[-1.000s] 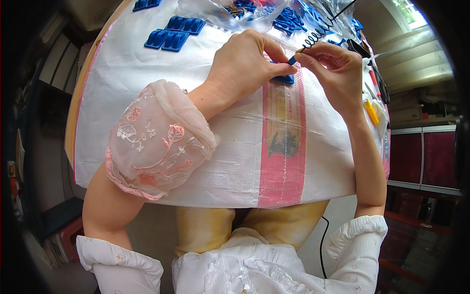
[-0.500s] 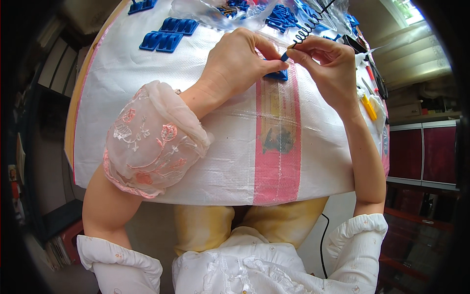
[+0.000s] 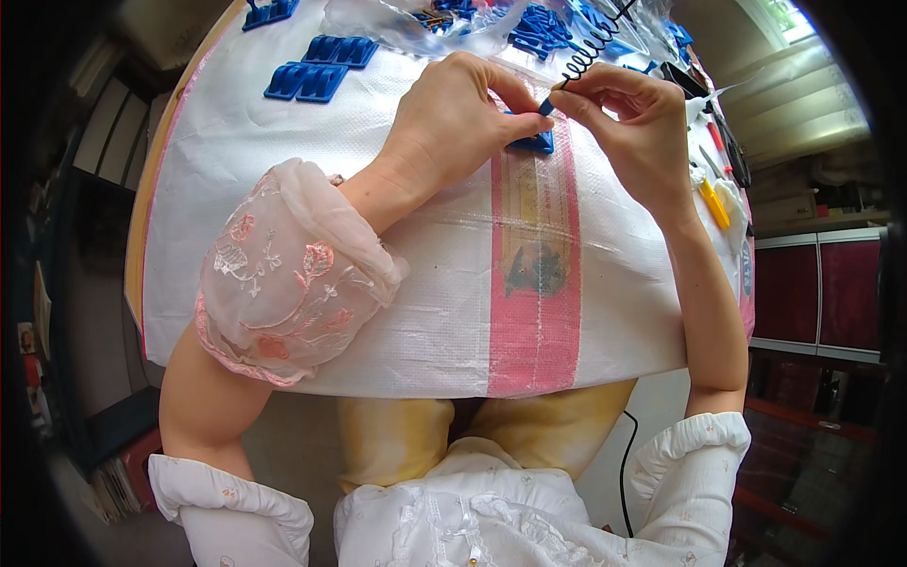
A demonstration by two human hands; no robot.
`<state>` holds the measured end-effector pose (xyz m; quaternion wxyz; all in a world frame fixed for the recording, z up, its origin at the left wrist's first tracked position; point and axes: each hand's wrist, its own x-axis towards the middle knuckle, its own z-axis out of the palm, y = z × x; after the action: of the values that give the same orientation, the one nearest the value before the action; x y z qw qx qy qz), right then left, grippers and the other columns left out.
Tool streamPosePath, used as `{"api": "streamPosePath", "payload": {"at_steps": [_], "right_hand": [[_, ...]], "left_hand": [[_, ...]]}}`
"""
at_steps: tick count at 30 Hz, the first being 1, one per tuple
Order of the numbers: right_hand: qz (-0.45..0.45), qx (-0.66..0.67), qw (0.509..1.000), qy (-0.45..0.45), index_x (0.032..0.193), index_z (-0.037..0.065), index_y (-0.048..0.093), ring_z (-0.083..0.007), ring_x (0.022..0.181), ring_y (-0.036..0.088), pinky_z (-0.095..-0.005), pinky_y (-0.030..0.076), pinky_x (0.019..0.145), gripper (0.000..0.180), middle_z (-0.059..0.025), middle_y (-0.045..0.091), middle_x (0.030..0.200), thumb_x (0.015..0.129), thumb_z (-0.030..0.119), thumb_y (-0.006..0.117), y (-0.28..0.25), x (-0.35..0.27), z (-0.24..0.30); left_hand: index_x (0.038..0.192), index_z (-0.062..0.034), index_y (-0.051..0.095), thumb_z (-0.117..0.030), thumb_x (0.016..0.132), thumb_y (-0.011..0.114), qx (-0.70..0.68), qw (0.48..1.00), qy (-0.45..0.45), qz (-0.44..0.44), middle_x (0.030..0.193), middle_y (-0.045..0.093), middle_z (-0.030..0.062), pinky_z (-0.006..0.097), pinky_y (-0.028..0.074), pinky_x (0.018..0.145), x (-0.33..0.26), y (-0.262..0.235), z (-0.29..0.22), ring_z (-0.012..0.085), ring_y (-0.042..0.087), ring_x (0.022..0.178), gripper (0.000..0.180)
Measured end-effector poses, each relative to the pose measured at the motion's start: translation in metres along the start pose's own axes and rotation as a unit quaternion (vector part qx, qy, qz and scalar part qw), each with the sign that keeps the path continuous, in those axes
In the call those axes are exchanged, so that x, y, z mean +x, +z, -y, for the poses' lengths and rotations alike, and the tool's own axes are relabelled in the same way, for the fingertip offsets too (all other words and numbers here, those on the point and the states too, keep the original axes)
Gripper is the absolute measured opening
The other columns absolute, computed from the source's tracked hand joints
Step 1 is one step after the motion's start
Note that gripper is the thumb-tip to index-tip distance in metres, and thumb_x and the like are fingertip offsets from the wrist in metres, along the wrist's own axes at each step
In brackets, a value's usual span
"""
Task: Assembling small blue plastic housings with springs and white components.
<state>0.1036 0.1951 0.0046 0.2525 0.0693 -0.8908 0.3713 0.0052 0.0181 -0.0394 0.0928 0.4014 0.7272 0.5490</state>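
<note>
My left hand is closed, thumb and forefinger pinching at a blue plastic base that rests on the table covering. A small blue stem stands up between the fingertips of both hands. My right hand pinches the lower end of a black coiled cord right at the top of this stem. The cord rises from the fingers toward the upper right. Exactly how cord and stem join is hidden by the fingertips.
More blue bases lie in pairs at the far left. Farther back are a heap of small blue parts and clear plastic bags. A yellow-handled tool lies at the right edge on the white woven covering.
Both hands stay at the blue base with almost no movement. The view has shifted very slightly, and a little more of the blue stem shows between the fingertips.
</note>
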Motion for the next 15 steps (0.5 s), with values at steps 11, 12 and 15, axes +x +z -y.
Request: {"api": "streamPosePath", "payload": {"at_steps": [11,12,15], "right_hand": [[0.007,0.001,1.0,-0.004,0.099,0.006,0.08,-0.0104,0.079,0.071,-0.0253,0.056,0.077,0.014,-0.0047,0.077,0.087,0.09,0.017,0.079,-0.0024,-0.0027,-0.0051],[0.005,0.002,1.0,-0.006,0.1,0.007,0.08,-0.0103,0.079,0.071,-0.0255,0.056,0.078,0.015,-0.0046,0.077,0.088,0.09,0.018,0.079,-0.003,-0.0023,-0.0051],[-0.003,0.001,1.0,-0.016,0.104,0.008,0.08,-0.01,0.08,0.072,-0.0258,0.056,0.079,0.017,-0.0044,0.077,0.09,0.091,0.019,0.078,-0.0079,-0.0007,-0.0087]], "left_hand": [[0.095,-0.0087,0.082,-0.02,0.087,0.081,0.015,1.0,0.02,0.005,0.081,0.073,0.0001,0.021,0.044,0.06,0.0008,0.0002,0.0004,0.0051,0.053,0.066,0.013],[0.095,-0.0085,0.082,-0.02,0.087,0.081,0.02,1.0,0.021,0.005,0.082,0.073,0.0002,0.021,0.045,0.06,0.0004,-0.0002,0.0002,0.0054,0.054,0.067,0.014],[0.097,-0.0076,0.082,-0.021,0.088,0.08,0.031,0.999,0.024,0.006,0.083,0.073,0.0008,0.022,0.046,0.063,-0.0002,-0.0014,-0.0008,0.0064,0.055,0.07,0.016]]}}
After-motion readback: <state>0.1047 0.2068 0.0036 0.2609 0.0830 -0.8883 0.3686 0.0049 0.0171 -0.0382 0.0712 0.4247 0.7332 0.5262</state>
